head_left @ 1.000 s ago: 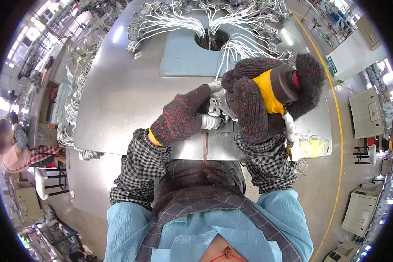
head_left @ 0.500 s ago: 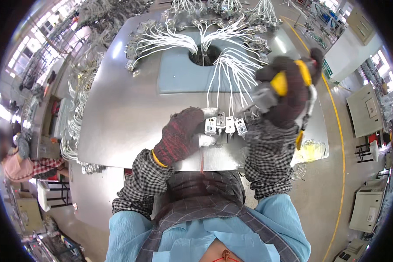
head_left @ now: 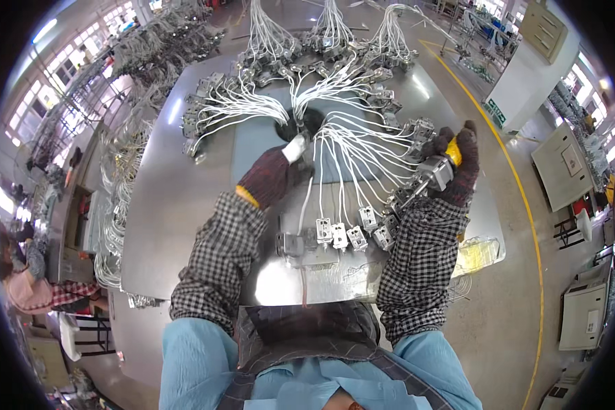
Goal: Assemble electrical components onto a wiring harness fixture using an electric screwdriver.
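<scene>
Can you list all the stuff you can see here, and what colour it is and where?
table: one, grey metal, centre
wires: many, white, fanning out from the table's middle
connectors: many, grey-white, on the wire ends; a row sits near the front edge
tool: one, silver with yellow, in the right hand
wire bundles: many, grey, on racks at left
cabinets: several, cream, at right
floor line: one, yellow, right of the table
left hand: dark knit glove, reaching to the white part at the wires' centre
right hand: dark knit glove, gripping the tool

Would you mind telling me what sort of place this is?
Likely a factory assembly floor: a metal workbench spread with white wire harnesses, a powered screwdriver in the gloved right hand, and a yellow floor line.
</scene>
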A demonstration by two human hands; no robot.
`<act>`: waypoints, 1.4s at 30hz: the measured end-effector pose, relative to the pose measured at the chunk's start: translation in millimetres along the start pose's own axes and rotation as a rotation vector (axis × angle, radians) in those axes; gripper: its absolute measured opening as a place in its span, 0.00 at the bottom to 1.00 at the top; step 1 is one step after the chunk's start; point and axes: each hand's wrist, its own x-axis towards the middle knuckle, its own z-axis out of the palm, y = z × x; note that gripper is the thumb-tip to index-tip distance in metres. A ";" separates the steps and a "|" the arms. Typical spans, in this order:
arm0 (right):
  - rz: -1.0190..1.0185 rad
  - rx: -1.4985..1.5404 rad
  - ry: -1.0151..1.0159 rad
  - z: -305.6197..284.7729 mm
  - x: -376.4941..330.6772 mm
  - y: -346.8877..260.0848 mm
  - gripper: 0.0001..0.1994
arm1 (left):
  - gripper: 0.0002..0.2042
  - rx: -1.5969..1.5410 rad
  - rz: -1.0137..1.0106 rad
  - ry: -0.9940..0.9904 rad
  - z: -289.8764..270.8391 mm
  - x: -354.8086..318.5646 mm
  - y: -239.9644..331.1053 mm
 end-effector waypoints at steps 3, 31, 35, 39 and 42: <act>0.120 -0.056 0.078 0.6 9.0 10.8 0.26 | 0.17 -0.071 -0.063 0.169 -2.9 31.0 -11.0; 0.333 -1.048 -0.274 43.4 4.5 -51.0 0.38 | 0.38 0.361 0.145 0.219 185.1 24.4 -4.0; 0.260 -0.578 -0.259 3.8 -4.7 -102.0 0.33 | 0.10 1.566 0.783 -0.106 216.9 7.4 3.8; 0.162 -0.524 -0.254 -32.8 -7.8 -150.8 0.27 | 0.09 1.480 1.293 0.025 225.8 -32.1 15.5; 0.212 -0.180 -0.460 -51.2 -3.9 -169.2 0.30 | 0.09 1.559 1.422 0.078 202.0 -78.1 44.0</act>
